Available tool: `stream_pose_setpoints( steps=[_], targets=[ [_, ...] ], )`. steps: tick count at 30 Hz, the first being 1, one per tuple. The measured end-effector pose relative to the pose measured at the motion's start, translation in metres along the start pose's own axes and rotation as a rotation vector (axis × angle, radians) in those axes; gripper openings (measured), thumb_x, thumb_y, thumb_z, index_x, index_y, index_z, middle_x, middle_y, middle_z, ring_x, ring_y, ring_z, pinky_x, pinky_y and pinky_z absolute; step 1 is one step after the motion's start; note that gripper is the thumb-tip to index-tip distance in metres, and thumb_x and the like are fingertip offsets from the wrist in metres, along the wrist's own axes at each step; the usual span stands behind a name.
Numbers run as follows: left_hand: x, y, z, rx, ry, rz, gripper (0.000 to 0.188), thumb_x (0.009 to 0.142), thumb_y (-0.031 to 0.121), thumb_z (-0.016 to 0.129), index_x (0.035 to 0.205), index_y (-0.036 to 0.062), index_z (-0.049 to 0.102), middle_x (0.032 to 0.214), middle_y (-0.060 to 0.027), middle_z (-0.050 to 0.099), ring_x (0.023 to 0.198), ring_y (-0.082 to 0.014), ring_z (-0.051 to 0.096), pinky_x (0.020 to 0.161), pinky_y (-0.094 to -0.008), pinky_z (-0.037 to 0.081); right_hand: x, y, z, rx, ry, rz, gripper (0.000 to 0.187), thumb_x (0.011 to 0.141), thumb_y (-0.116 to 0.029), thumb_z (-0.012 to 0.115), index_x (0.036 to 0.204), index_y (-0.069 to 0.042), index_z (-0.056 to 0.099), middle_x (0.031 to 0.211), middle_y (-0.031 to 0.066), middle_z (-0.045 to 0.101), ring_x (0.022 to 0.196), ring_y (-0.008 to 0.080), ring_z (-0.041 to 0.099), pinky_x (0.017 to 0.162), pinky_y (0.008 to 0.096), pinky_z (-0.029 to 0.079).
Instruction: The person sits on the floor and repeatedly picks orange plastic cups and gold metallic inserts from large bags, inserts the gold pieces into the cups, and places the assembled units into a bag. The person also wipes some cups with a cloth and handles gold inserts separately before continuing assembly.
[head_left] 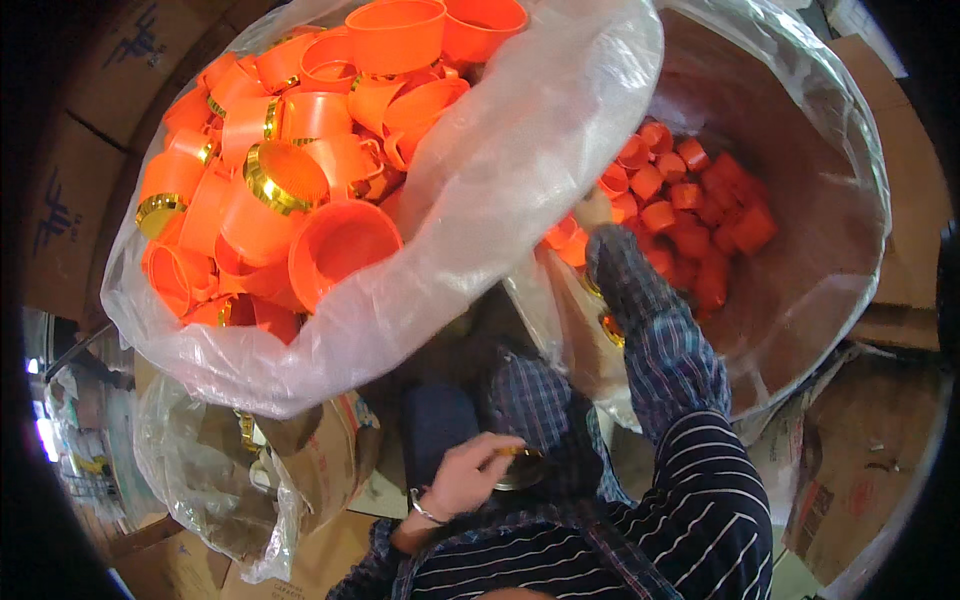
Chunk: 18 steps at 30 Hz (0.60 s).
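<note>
Near my lap, my left hand [466, 480] is closed on a round gold-rimmed piece [520, 468] whose exact kind I cannot make out. A bracelet circles that wrist. My right arm, in a checked sleeve cover [655, 330], stretches forward into the right-hand plastic-lined container. At its end my right hand [594, 208] is among small orange cup-shaped pieces [658, 215]; its fingers are mostly hidden. On the left, a large clear plastic bag [330, 375] is full of orange cups [345, 245], several with shiny gold bands [275, 180].
The right container's brown wall [800, 230] rises under a plastic liner. Below the big bag stands a smaller lined carton [325, 470] with gold and white pieces in it. Cardboard boxes [865, 480] stand at the right, and more boxes [80, 200] are at the far left.
</note>
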<state>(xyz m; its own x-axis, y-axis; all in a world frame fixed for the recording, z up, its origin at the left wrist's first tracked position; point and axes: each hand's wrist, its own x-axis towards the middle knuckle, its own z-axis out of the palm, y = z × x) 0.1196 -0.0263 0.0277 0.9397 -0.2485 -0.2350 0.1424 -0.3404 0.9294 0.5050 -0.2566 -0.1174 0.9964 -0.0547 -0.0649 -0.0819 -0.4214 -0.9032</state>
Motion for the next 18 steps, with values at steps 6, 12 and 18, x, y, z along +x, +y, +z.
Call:
stream_pose_setpoints(
  steps=[6,12,18],
  targets=[
    [0.017,-0.006,-0.004,-0.050,-0.217,0.112,0.025,0.086,-0.002,0.066,0.110,0.0032,0.068,0.104,-0.0133,0.070,0.095,-0.0285,0.069,0.081,-0.0340,0.054,0.112,0.036,0.037,-0.558,0.042,0.316,0.087,0.078,-0.061,0.073,0.138,-0.003,0.050,0.142,0.0173,0.054,0.135,0.0347,0.047,0.111,0.0456,0.037],
    [0.023,-0.004,-0.012,-0.119,-0.269,0.128,0.021,0.078,-0.004,0.056,0.097,0.0020,0.064,0.093,-0.0148,0.064,0.087,-0.0334,0.064,0.078,-0.0377,0.052,0.102,0.040,0.058,-0.795,0.051,0.333,0.076,0.077,-0.053,0.071,0.136,-0.007,0.056,0.145,0.0136,0.049,0.136,0.0337,0.043,0.114,0.0487,0.030],
    [0.015,0.000,-0.012,-0.105,-0.220,0.116,0.019,0.077,-0.003,0.053,0.093,0.0012,0.062,0.088,-0.0143,0.061,0.085,-0.0330,0.061,0.078,-0.0371,0.050,0.068,0.050,0.066,-0.915,-0.222,0.248,0.072,0.080,-0.052,0.067,0.138,-0.012,0.055,0.145,0.0137,0.051,0.138,0.0352,0.041,0.116,0.0514,0.028]
  ],
)
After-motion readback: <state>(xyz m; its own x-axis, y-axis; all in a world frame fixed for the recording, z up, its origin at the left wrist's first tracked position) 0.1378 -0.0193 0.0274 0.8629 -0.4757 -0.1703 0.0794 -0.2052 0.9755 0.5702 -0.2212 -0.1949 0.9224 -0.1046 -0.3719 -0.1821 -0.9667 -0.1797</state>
